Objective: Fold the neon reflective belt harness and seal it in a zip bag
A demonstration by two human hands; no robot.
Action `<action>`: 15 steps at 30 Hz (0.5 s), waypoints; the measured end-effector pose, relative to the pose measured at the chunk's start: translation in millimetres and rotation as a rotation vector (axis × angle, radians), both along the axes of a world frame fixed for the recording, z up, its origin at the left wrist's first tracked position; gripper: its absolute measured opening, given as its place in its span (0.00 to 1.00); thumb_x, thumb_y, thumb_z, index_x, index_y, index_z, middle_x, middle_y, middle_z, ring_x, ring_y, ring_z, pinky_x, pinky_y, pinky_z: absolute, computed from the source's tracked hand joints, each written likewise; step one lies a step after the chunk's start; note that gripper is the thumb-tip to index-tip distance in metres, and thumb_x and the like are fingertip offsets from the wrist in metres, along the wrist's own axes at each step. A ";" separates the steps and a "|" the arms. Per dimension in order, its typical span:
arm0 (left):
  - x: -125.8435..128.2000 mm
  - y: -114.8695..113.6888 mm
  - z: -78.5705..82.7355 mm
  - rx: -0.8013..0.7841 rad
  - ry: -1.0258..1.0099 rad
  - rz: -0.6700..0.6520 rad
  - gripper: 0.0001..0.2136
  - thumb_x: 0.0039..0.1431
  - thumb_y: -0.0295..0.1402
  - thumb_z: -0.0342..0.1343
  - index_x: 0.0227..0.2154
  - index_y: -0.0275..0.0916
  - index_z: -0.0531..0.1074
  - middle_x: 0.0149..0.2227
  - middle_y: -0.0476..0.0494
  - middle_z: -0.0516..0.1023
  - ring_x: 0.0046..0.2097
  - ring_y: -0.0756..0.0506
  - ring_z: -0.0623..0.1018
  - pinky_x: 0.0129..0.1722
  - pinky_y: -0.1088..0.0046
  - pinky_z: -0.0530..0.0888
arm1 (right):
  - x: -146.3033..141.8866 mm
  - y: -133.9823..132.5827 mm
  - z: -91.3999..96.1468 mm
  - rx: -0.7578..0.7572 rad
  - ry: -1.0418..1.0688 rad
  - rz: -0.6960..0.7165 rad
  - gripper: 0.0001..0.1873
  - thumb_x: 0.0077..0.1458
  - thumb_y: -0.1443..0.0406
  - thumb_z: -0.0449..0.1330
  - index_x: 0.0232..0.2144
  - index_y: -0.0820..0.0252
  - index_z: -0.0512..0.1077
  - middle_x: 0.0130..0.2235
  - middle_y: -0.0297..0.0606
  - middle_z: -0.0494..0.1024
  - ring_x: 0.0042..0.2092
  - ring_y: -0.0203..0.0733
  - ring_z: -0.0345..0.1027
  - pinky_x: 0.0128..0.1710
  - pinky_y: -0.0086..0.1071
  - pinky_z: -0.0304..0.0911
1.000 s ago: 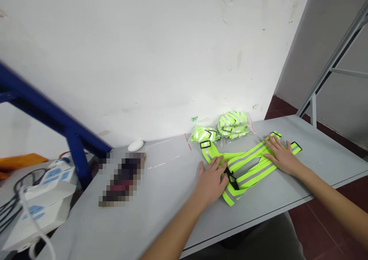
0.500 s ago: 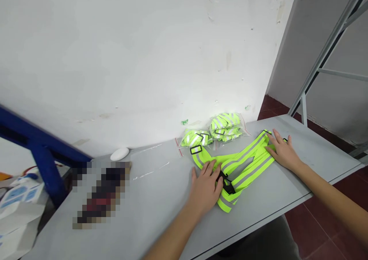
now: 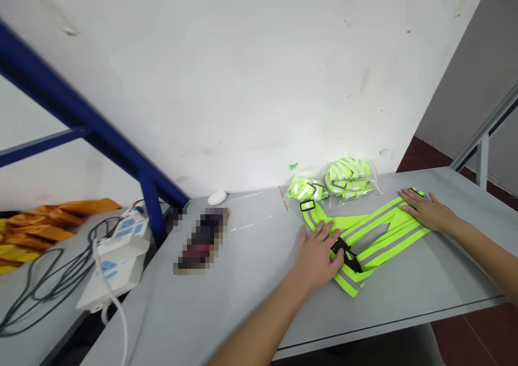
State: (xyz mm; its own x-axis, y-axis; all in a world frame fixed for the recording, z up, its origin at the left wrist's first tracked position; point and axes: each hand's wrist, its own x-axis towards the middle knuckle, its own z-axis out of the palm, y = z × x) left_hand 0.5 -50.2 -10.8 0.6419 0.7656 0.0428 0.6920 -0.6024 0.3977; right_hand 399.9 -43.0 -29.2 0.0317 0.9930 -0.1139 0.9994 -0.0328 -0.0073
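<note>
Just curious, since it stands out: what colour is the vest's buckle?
The buckle is black; it shows best in the head view.

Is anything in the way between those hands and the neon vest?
No, nothing visible: the left hand and right hand both rest directly on the reflective safety vest, the left beside its black buckle.

Two hands [image 3: 364, 236], one neon-yellow reflective vest [image 3: 374, 234] and one black plastic buckle [image 3: 346, 254] show. Two clear plastic bags [image 3: 350, 177] of folded vests and one white oval object [image 3: 217, 197] lie on one grey table [image 3: 251, 279].
</note>
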 end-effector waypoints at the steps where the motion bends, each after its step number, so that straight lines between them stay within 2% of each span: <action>1: -0.1 0.0 -0.9 0.002 -0.012 -0.004 0.23 0.64 0.43 0.43 0.60 0.48 0.61 0.66 0.46 0.56 0.67 0.37 0.55 0.62 0.37 0.44 | 1.6 1.8 1.1 0.005 -0.026 0.025 0.33 0.62 0.50 0.36 0.64 0.56 0.55 0.66 0.45 0.54 0.67 0.54 0.45 0.60 0.65 0.41; 4: -1.0 -1.3 -2.3 0.007 -0.050 -0.022 0.22 0.64 0.43 0.43 0.60 0.47 0.61 0.66 0.45 0.58 0.66 0.36 0.56 0.61 0.34 0.44 | -10.0 4.9 10.8 0.097 -0.135 0.113 0.28 0.61 0.54 0.40 0.52 0.58 0.71 0.58 0.53 0.68 0.59 0.61 0.61 0.56 0.69 0.45; 6: -1.8 -2.6 -1.8 0.024 -0.083 -0.035 0.21 0.64 0.43 0.45 0.59 0.47 0.63 0.64 0.44 0.61 0.65 0.35 0.58 0.60 0.35 0.46 | -33.4 5.1 22.6 0.236 -0.210 0.153 0.28 0.62 0.54 0.41 0.47 0.61 0.74 0.51 0.56 0.75 0.50 0.62 0.70 0.54 0.68 0.48; 8: -2.5 -3.3 -0.8 0.057 -0.109 -0.051 0.19 0.63 0.44 0.47 0.54 0.46 0.68 0.61 0.42 0.66 0.63 0.35 0.61 0.61 0.37 0.49 | -68.5 5.2 36.5 0.383 -0.211 0.233 0.27 0.63 0.54 0.41 0.47 0.63 0.74 0.48 0.53 0.77 0.44 0.58 0.73 0.51 0.60 0.57; 10: -2.9 -2.5 0.0 0.096 -0.110 -0.079 0.19 0.63 0.49 0.47 0.47 0.44 0.73 0.55 0.40 0.71 0.59 0.37 0.66 0.61 0.40 0.51 | -112.1 6.7 49.1 0.469 -0.129 0.335 0.25 0.63 0.53 0.45 0.47 0.61 0.73 0.46 0.49 0.78 0.45 0.55 0.73 0.46 0.49 0.63; 13: -3.5 0.1 0.2 0.145 -0.071 -0.110 0.26 0.58 0.58 0.46 0.42 0.41 0.75 0.49 0.39 0.74 0.55 0.37 0.68 0.61 0.41 0.50 | -181.9 15.5 59.3 0.447 0.054 0.483 0.21 0.64 0.55 0.46 0.46 0.58 0.73 0.45 0.45 0.79 0.44 0.51 0.73 0.42 0.41 0.66; 15: -4.0 1.0 0.4 0.167 -0.051 -0.127 0.30 0.55 0.61 0.46 0.43 0.40 0.75 0.49 0.37 0.73 0.58 0.35 0.66 0.61 0.40 0.50 | -223.0 27.1 59.2 0.393 0.147 0.565 0.20 0.63 0.55 0.47 0.48 0.57 0.71 0.46 0.45 0.78 0.45 0.50 0.72 0.43 0.42 0.66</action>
